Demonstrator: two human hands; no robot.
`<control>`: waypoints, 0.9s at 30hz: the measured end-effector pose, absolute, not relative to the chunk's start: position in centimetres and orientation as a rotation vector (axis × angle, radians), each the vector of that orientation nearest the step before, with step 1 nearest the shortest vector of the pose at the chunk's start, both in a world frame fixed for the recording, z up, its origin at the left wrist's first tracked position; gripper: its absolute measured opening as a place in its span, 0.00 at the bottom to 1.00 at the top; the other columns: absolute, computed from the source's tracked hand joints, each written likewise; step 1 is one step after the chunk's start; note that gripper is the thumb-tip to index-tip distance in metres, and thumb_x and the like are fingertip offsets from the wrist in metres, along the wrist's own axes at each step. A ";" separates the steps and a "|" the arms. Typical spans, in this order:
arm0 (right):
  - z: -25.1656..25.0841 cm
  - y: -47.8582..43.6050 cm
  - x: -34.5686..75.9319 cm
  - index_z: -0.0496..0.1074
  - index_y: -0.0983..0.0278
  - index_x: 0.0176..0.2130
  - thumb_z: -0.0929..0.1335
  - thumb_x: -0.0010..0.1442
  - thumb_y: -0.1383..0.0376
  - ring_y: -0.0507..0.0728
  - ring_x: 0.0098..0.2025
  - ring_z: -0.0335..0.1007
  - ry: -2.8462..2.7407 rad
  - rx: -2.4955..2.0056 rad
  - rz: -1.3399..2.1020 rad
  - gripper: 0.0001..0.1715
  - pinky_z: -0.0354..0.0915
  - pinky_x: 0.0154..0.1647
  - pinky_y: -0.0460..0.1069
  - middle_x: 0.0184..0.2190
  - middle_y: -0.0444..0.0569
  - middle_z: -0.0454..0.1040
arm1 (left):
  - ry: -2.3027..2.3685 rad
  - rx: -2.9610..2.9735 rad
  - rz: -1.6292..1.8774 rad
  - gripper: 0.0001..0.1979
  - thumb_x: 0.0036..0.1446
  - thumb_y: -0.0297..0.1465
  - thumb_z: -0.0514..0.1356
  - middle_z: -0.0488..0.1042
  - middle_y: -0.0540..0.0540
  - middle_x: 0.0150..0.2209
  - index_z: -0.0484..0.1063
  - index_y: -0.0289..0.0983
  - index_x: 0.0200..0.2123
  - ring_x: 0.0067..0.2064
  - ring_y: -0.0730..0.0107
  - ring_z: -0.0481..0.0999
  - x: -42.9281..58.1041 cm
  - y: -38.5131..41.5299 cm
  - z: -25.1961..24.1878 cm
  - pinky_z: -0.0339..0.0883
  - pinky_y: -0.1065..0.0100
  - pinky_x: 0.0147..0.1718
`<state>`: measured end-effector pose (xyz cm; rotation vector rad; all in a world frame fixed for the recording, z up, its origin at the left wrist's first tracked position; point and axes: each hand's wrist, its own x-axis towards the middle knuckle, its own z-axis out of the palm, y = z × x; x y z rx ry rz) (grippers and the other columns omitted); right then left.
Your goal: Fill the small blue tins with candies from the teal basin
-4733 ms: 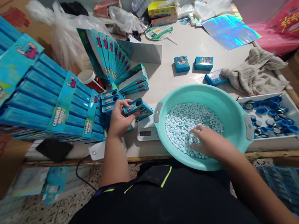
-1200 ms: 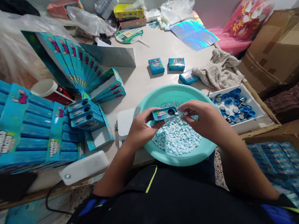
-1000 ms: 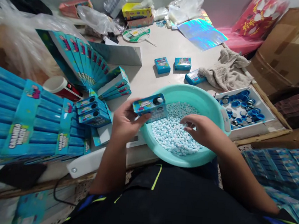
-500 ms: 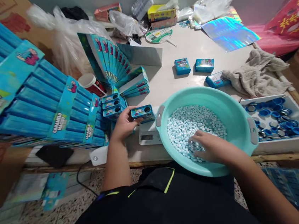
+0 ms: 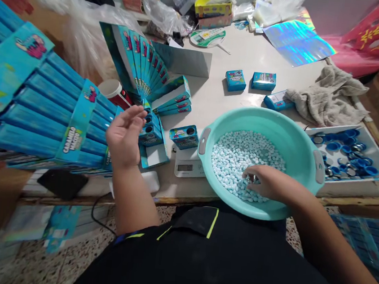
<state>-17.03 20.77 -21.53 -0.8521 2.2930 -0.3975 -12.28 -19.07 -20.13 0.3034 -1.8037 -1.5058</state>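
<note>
My left hand [image 5: 125, 135] is raised palm-up and open. Beside it is a row of small blue boxes with round holes [image 5: 150, 129] in an open blue carton [image 5: 154, 155]. Another blue candy box [image 5: 184, 136], with a round dark hole in its top, sits on a small white scale [image 5: 186, 168]. Inside a turquoise basin [image 5: 266, 119], my right hand [image 5: 266, 182] has its fingers curled around some pale blue and white candies [image 5: 236, 151]. Its fingertips are partly hidden among them.
Stacked blue cartons [image 5: 51, 105] fill the left side, with a paper cup [image 5: 113, 92] behind them. Right of the basin lies a white tray [image 5: 375, 179] of blue caps, below a grey cloth [image 5: 322, 99]. Closed blue boxes [image 5: 235, 80] lie beyond the basin.
My left hand has let go of the blue candy box, which now stands on the scale, and has moved left and up. My right hand has closed further among the candies.
</note>
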 end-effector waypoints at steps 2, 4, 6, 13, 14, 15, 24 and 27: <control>-22.0 21.1 -17.3 0.80 0.63 0.44 0.71 0.61 0.69 0.60 0.40 0.77 2.341 -0.859 -0.414 0.11 0.65 0.37 0.50 0.41 0.52 0.81 | -1.713 0.325 -1.492 0.25 0.55 0.46 0.72 0.81 0.45 0.46 0.77 0.35 0.47 0.47 0.63 0.82 -12.0 -18.3 -19.5 0.78 0.59 0.51; -22.3 21.4 -17.5 0.79 0.62 0.45 0.71 0.61 0.69 0.60 0.39 0.76 2.369 -0.876 -0.445 0.11 0.64 0.37 0.50 0.40 0.51 0.81 | -1.681 0.310 -1.491 0.19 0.58 0.43 0.71 0.81 0.46 0.44 0.78 0.37 0.46 0.45 0.65 0.82 -11.8 -16.7 -18.8 0.78 0.60 0.50; -22.4 21.5 -17.6 0.78 0.62 0.45 0.71 0.62 0.69 0.59 0.41 0.76 2.369 -0.896 -0.486 0.10 0.65 0.38 0.50 0.42 0.51 0.80 | -1.701 0.250 -1.482 0.14 0.59 0.39 0.69 0.81 0.48 0.42 0.79 0.38 0.45 0.43 0.68 0.82 -11.5 -14.2 -18.2 0.78 0.60 0.49; -22.1 21.8 -18.0 0.78 0.62 0.45 0.70 0.63 0.66 0.59 0.39 0.74 2.511 -0.846 -0.515 0.10 0.63 0.37 0.50 0.40 0.50 0.79 | -2.651 -0.604 -1.258 0.10 0.65 0.32 0.63 0.79 0.43 0.50 0.79 0.41 0.48 0.55 0.59 0.78 -10.6 -3.0 -17.3 0.76 0.56 0.54; -22.3 22.0 -18.1 0.78 0.62 0.45 0.70 0.63 0.65 0.59 0.38 0.74 2.541 -0.829 -0.515 0.10 0.63 0.36 0.50 0.40 0.51 0.79 | -2.870 -0.774 -1.122 0.12 0.65 0.32 0.63 0.78 0.40 0.52 0.79 0.38 0.50 0.57 0.55 0.77 -10.6 -1.5 -17.5 0.74 0.53 0.56; -22.6 22.1 -18.2 0.78 0.62 0.45 0.70 0.63 0.65 0.59 0.38 0.74 2.568 -0.810 -0.515 0.10 0.62 0.36 0.50 0.40 0.51 0.79 | -3.072 -0.862 -0.949 0.14 0.64 0.33 0.64 0.77 0.37 0.53 0.78 0.35 0.51 0.57 0.51 0.76 -10.7 -0.2 -17.8 0.74 0.50 0.56; -23.1 22.2 -18.1 0.77 0.61 0.40 0.69 0.62 0.66 0.58 0.36 0.73 2.585 -0.678 -0.532 0.06 0.60 0.34 0.50 0.36 0.48 0.78 | -3.550 -1.072 -0.409 0.10 0.59 0.24 0.64 0.80 0.34 0.39 0.82 0.29 0.43 0.40 0.50 0.82 -13.3 4.8 -19.9 0.74 0.58 0.38; -22.8 22.1 -18.0 0.76 0.61 0.40 0.68 0.64 0.66 0.57 0.34 0.72 2.563 -0.645 -0.506 0.06 0.59 0.32 0.50 0.36 0.47 0.79 | -3.572 -1.071 -0.463 0.08 0.59 0.23 0.63 0.79 0.37 0.35 0.82 0.30 0.40 0.39 0.51 0.81 -13.3 5.0 -20.2 0.72 0.58 0.38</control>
